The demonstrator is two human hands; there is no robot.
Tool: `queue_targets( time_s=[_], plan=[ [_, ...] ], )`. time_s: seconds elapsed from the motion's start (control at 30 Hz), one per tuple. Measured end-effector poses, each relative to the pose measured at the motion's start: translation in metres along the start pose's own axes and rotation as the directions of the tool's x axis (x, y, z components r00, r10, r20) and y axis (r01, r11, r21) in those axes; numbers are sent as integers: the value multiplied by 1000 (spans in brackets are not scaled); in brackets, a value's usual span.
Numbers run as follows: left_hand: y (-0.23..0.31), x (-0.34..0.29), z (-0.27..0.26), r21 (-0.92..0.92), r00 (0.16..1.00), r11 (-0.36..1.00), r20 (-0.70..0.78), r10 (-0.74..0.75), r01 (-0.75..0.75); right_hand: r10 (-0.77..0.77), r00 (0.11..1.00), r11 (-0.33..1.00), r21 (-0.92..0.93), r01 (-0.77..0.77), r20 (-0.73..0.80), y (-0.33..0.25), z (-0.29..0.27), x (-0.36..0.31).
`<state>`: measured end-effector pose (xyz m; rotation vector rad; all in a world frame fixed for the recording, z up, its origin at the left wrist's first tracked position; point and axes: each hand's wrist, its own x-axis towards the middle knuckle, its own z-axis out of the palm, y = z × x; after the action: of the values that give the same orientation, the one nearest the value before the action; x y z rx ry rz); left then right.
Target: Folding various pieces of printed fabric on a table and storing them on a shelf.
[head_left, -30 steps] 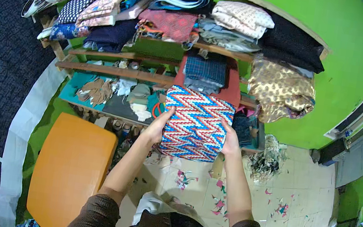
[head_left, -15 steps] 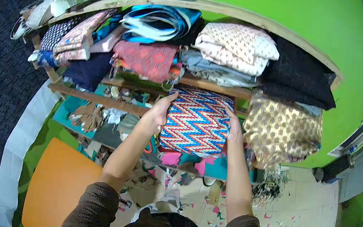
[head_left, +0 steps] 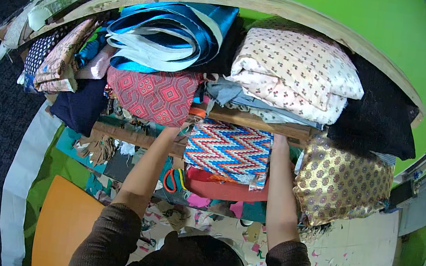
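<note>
A folded fabric with red, white and blue zigzags (head_left: 228,151) lies at the lower shelf, its far end under the upper shelf board. My left hand (head_left: 184,129) grips its left side, partly hidden by the red patterned cloth (head_left: 150,91) hanging above. On the opposite side my right hand (head_left: 280,143) holds the fabric, with its fingertips out of sight beneath the board. Under the near edge of the zigzag fabric shows a plain red cloth (head_left: 216,187). Scissors with red and yellow handles (head_left: 176,180) lie just to its left.
The wooden upper shelf (head_left: 263,122) bears a blue and white roll of material (head_left: 170,32), a cream printed cloth (head_left: 298,69) and black fabric (head_left: 379,113). Gold patterned fabric (head_left: 347,182) hangs at the right. An orange panel (head_left: 66,227) stands left; scraps litter the floor.
Both hands have moved forward with the zigzag fabric, so its far part is now under the upper shelf. My view has come closer to the shelves, and the scissors and red cloth show more.
</note>
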<state>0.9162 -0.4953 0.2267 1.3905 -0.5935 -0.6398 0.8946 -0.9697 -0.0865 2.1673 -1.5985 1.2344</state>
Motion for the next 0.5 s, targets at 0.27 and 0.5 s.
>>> queue_targets(
  time_s=[0.27, 0.5],
  plan=[
    [-3, -52, -74, 650, 967, 743, -255, 14, 160, -414, 875, 781, 592, 199, 251, -181, -128, -79],
    [17, -72, -46, 926, 985, 354, -162, 64, 130, -649, 747, 499, 822, 274, 145, -172, -423, -30]
  ],
)
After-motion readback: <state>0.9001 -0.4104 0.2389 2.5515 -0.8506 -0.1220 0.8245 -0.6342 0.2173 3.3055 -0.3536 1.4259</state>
